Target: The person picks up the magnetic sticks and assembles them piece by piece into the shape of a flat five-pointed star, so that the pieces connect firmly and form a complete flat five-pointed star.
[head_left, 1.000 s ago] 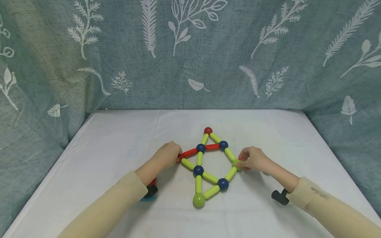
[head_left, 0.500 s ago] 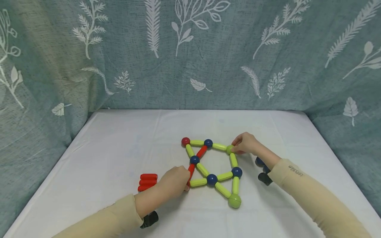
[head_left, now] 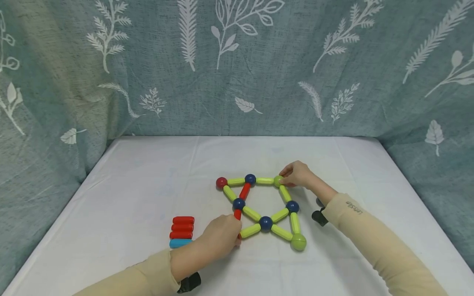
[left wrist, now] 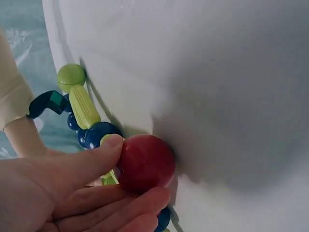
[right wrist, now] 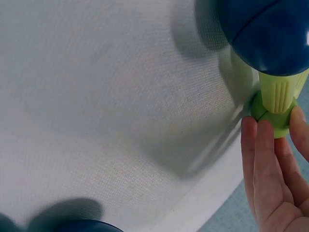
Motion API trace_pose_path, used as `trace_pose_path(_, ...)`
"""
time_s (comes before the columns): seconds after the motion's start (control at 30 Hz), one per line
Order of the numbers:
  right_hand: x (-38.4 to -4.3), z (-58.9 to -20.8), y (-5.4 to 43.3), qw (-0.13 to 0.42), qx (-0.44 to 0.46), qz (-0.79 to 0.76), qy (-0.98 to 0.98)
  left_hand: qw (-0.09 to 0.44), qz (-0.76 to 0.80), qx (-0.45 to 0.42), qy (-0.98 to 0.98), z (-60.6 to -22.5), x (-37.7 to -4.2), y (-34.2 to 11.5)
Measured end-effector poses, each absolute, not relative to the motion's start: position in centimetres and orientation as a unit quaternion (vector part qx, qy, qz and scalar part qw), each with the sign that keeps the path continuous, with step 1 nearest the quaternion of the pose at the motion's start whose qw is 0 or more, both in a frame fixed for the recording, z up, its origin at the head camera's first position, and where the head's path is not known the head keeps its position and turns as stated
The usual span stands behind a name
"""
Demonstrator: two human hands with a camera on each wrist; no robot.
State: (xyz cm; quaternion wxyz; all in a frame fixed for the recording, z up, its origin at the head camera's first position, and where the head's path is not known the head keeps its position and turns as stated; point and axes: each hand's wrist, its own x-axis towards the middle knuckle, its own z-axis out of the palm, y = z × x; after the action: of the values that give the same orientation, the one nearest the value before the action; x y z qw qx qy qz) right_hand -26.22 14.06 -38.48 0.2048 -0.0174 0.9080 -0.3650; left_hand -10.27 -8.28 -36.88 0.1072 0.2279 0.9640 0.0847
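Observation:
A flat frame of magnetic balls and rods lies mid-table in the head view. Its joints include a red ball (head_left: 221, 183), several blue balls (head_left: 266, 223) and a large green ball (head_left: 298, 242). Yellow-green rods (head_left: 252, 230) and red rods (head_left: 245, 191) join them. My left hand (head_left: 222, 236) pinches another red ball (left wrist: 147, 162) at the frame's near left corner, between thumb and fingers. At the far right corner, my right hand (head_left: 298, 174) grips a smaller green ball (head_left: 278, 181), its thumb and fingertips around it in the right wrist view.
Several loose red rods (head_left: 182, 227) lie side by side left of the frame, with a blue rod (head_left: 180, 243) nearest me, partly behind my left forearm. A dark blue ball (head_left: 319, 202) peeks out beside my right sleeve. A leaf-patterned curtain (head_left: 244, 82) hangs behind the table.
The whole frame has turned counter-clockwise. My left hand has come nearer to me, and my right hand has moved away and leftward. Loose rods formerly behind my left arm now show.

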Motion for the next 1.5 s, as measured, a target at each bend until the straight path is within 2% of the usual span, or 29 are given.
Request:
trace_pose_path(0.2,-26.1,-38.4,13.9,0.208,-0.023,-0.369,0.906,0.173,0.165,0.181,0.954,-36.3,-10.2,-10.7)
trace_pose_path(0.27,-26.0,-38.4,13.9,0.208,-0.026,-0.370,0.905,0.158,0.167,0.179,0.957,-36.2,-10.3,-12.3)
trace_pose_path(0.47,-26.1,-38.4,13.8,0.208,-0.027,-0.373,0.904,0.052,0.143,0.179,0.972,-36.4,-10.9,-18.6)
trace_pose_path(0.53,-26.1,-38.4,13.7,0.209,-0.025,-0.374,0.903,0.051,0.140,0.174,0.973,-36.8,-11.2,-20.4)
trace_pose_path(0.7,-26.2,-38.5,13.7,0.210,-0.022,-0.379,0.901,0.092,0.165,0.159,0.969,-37.9,-11.7,-23.0)
trace_pose_path(1.23,-26.4,-38.6,13.7,0.206,-0.020,-0.380,0.902,0.106,0.204,0.160,0.960,-38.4,-12.8,-23.7)
trace_pose_path(1.37,-26.4,-38.6,13.8,0.208,-0.018,-0.376,0.903,0.109,0.213,0.132,0.962,-37.2,-14.2,-22.9)
trace_pose_path(1.5,-26.4,-38.5,14.0,0.211,-0.016,-0.372,0.904,0.088,0.222,0.133,0.962,-35.9,-16.9,-20.7)
